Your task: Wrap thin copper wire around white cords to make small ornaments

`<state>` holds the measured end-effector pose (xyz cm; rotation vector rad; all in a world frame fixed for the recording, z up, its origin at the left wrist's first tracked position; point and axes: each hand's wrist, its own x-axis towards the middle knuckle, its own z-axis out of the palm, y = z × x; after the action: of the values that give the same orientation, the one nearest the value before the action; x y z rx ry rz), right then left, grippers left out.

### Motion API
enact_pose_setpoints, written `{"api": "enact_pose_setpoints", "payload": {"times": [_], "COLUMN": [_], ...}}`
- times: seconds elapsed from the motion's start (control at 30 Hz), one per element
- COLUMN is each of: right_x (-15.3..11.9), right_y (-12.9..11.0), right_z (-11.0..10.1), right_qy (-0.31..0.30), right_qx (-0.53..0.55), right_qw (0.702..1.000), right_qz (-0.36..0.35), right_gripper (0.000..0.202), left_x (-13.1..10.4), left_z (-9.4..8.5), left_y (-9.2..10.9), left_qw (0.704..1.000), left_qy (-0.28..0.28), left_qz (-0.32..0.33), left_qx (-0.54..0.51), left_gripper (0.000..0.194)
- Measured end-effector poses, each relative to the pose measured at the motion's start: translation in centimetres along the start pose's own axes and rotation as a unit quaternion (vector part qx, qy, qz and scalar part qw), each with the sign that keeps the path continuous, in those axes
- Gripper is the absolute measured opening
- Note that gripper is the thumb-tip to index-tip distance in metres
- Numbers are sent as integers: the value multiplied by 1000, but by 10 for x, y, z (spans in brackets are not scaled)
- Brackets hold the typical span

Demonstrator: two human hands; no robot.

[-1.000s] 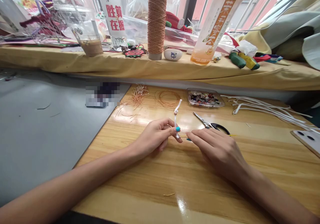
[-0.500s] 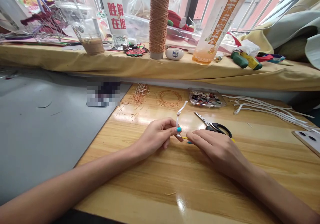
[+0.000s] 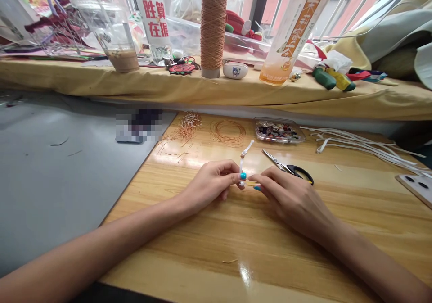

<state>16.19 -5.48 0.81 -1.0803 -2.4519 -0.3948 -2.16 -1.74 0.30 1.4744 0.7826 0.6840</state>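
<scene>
Between thumb and fingers, my left hand (image 3: 216,179) pinches a thin white cord (image 3: 241,164) whose knotted upper end stands up above the thumb. My right hand (image 3: 290,195) is closed on a slim yellow tool (image 3: 251,183), its end meeting the cord beside my left fingertips. The tool's far end shows behind my right knuckles. Black-handled scissors (image 3: 281,164) lie partly behind my right hand, blades toward the upper left.
Along the table's back are orange thread clippings (image 3: 188,129), a coil of orange thread (image 3: 227,133), a bead tray (image 3: 278,131) and white cords (image 3: 364,146). A phone (image 3: 416,186) lies at right. Bottles and a thread spool (image 3: 213,33) stand on the cloth-covered ledge (image 3: 151,83).
My right fingers have lifted slightly and shifted on the yellow tool, with more of it showing beside the cord. The cord's upper end has moved slightly down and right.
</scene>
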Motion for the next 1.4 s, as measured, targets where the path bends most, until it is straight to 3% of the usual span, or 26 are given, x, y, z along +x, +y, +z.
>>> {"api": "enact_pose_setpoints", "payload": {"times": [0.1, 0.4, 0.57, 0.73, 0.87, 1.03, 1.13, 1.4], "right_x": [-2, -4, -2, -2, -4, -4, -4, -2], "right_y": [2, 2, 1, 1, 1, 0, 0, 1], "right_z": [0, 0, 0, 0, 3, 4, 3, 1], "right_qy": [36, 24, 35, 20, -4, -43, -41, -42], "right_qx": [2, -17, -18, -1, 20, 32, 26, 1], "right_qw": [999, 996, 996, 997, 997, 996, 996, 996], "right_qz": [-20, -79, -83, -79, -74, -65, -74, -81], "right_gripper": [18, 20, 20, 21, 20, 21, 22, 27], "left_x": [-1, 4, 6, 5, 4, 6, 7, 5], "left_z": [0, -1, -2, -3, -5, -7, -8, -7], "left_y": [0, -3, -5, -5, -6, -8, -7, -4], "left_qw": [1000, 998, 993, 998, 994, 975, 968, 981], "left_qy": [-1, 26, 61, 57, 99, 159, 180, 139], "left_qz": [0, -18, 2, 4, 9, 83, 93, 79], "left_qx": [4, -59, -97, -26, 49, 129, 147, 110], "left_gripper": [21, 21, 37, 27, 24, 13, 12, 13]}}
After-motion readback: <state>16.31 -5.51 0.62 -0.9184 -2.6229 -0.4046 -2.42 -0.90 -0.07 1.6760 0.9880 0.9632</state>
